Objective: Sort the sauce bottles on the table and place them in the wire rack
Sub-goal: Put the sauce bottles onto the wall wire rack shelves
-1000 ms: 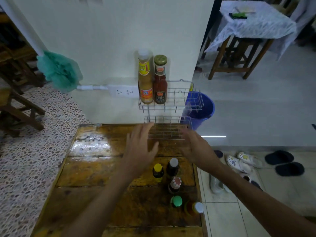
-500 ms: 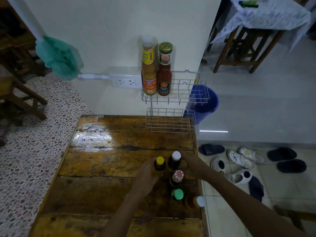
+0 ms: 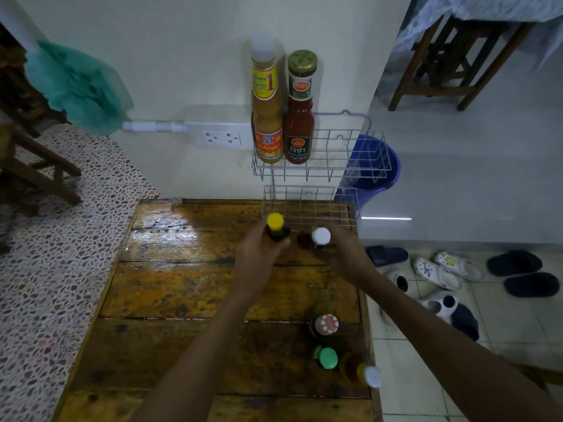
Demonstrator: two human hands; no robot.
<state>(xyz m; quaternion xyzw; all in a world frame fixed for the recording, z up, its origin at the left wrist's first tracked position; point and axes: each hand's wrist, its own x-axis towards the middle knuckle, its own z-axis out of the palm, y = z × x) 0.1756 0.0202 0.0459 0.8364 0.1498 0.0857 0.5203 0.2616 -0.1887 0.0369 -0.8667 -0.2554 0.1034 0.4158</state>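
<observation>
My left hand [image 3: 259, 257] grips a dark bottle with a yellow cap [image 3: 275, 226], held just in front of the lower tier of the wire rack [image 3: 307, 208]. My right hand [image 3: 347, 257] grips a dark bottle with a white cap [image 3: 320, 237] beside it. The upper tier [image 3: 350, 170] holds a tall yellow sauce bottle [image 3: 267, 117] and a red sauce bottle [image 3: 300, 117]. Near the wooden table's [image 3: 182, 293] right edge stand a red-and-white-capped bottle [image 3: 326, 324], a green-capped bottle [image 3: 327, 357] and a white-capped orange bottle [image 3: 365, 374].
A wall socket strip [image 3: 219, 137] sits left of the rack. A blue bucket [image 3: 374, 169] stands behind the rack on the floor. Slippers and shoes [image 3: 438, 272] lie on the tiles right of the table. A green bag [image 3: 79, 86] hangs at the left.
Both hands closed round the yellow-capped and white-capped bottles in the cluster, lifted them and carried them forward to the front of the rack's lower tier.
</observation>
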